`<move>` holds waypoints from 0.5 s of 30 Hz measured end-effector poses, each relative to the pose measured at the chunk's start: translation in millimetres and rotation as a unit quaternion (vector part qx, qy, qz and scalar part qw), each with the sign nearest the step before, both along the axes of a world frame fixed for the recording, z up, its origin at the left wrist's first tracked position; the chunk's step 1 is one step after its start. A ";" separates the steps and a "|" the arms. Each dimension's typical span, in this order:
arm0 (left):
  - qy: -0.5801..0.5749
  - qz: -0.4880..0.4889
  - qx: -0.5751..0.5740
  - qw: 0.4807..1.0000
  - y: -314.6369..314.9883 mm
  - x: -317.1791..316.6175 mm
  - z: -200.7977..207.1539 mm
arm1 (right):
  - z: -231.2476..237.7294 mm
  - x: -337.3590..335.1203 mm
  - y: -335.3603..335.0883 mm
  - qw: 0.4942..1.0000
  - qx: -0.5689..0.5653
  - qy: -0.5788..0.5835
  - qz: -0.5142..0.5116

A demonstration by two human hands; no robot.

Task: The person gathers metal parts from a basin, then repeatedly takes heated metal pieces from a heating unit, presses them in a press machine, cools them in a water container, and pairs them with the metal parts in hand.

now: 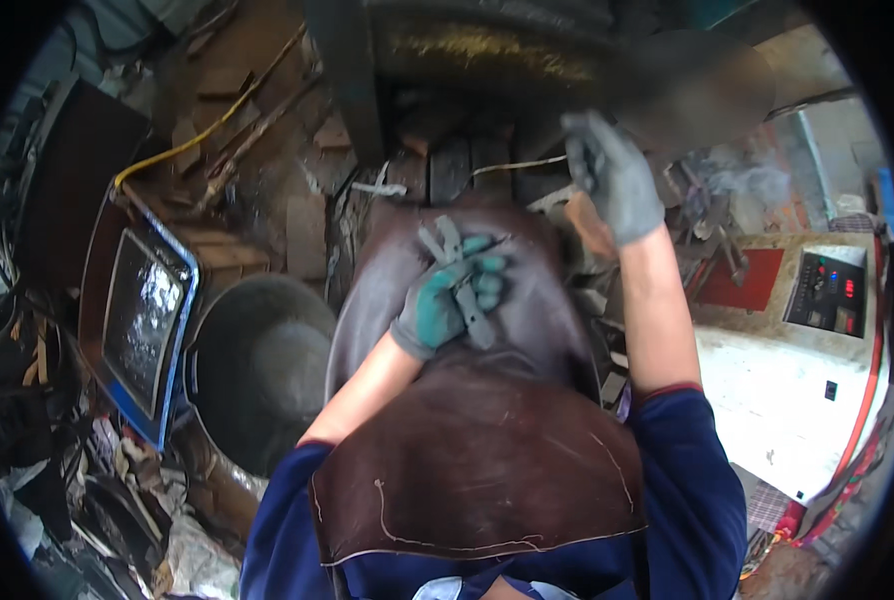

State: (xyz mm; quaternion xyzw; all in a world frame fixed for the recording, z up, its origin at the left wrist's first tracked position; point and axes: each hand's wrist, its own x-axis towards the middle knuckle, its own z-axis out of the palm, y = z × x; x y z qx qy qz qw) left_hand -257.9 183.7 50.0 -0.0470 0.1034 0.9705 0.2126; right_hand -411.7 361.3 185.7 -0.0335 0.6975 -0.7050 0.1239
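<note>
My left hand (443, 306), in a green and grey glove, is closed around flat grey metal pieces (478, 322) above my lap. Their narrow ends stick out past the fingers on both sides. A dark brown leather apron (477, 450) covers my chest and thighs beneath that hand. Farther forward and to the right, my right hand (615, 182) is raised in a grey glove, slightly blurred, its fingers apart and loosely curved. I make out nothing held in it. A thin pale rod (519, 165) ends beside its fingers; whether they touch is unclear.
A dark heavy machine frame (487, 60) stands ahead. On the left are a round black tub (267, 370), a blue-edged panel (147, 320) and a yellow hose (202, 138). To the right is a white cabinet (787, 400) with a control panel (827, 290). Scrap litters the lower left.
</note>
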 end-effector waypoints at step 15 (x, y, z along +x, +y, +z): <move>-0.038 0.028 -0.037 0.998 4.5 -4.9 -6.9 | -57.7 132.2 38.9 0.978 0.118 -0.171 -0.013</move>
